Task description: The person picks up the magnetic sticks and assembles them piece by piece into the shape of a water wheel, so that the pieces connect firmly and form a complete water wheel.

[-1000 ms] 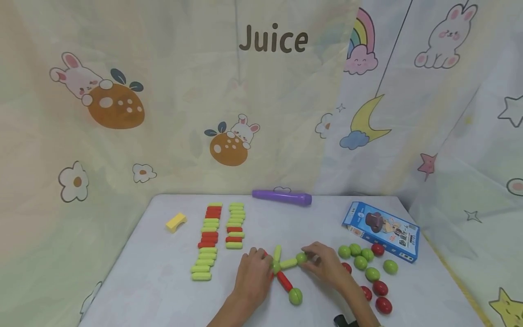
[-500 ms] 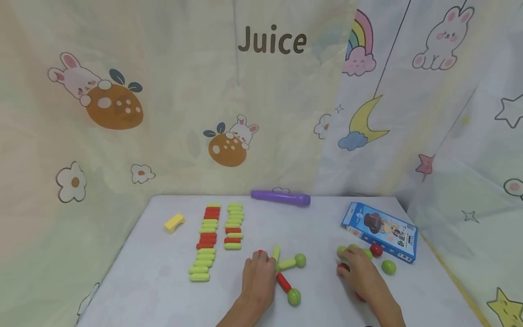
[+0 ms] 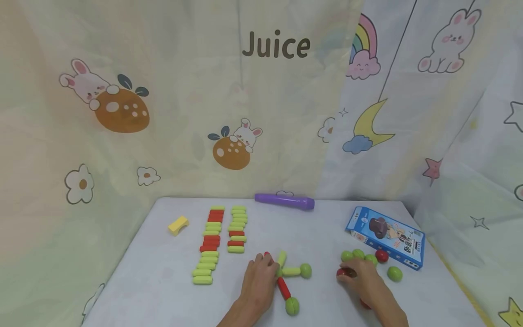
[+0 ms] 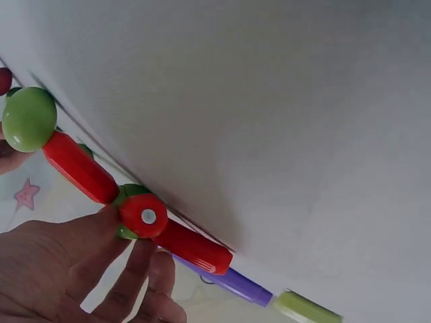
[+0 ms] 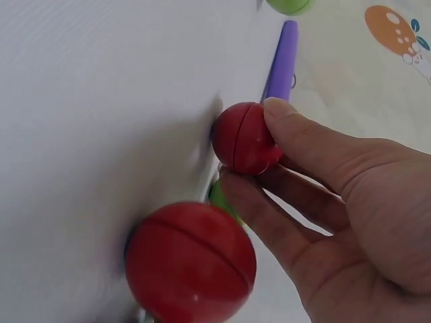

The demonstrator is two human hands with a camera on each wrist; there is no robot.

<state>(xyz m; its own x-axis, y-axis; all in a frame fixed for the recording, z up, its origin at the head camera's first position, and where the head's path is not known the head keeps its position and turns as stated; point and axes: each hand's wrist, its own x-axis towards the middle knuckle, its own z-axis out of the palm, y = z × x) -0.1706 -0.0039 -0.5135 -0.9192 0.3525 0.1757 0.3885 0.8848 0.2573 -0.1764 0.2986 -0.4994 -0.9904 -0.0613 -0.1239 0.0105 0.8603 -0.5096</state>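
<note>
Two hands at work: my left hand [image 3: 258, 278] pinches the stick-and-ball frame [image 3: 291, 272] steady while my right hand [image 3: 363, 279] pinches a red ball [image 5: 244, 138]; best lifted squarely.

A white table [image 3: 163, 272] stands against pale cartoon curtains [image 3: 122, 113] printed with rabbits, stars and "Juice".

A white table [image 3: 163, 281] carries two rows of green and red sticks [image 3: 220, 240] at the left, a yellow block [image 3: 178, 225] far left, a purple tube [image 3: 284, 201] at the far edge, a blue box [image 3: 386, 236] and loose balls [image 3: 394, 273] right.
</note>
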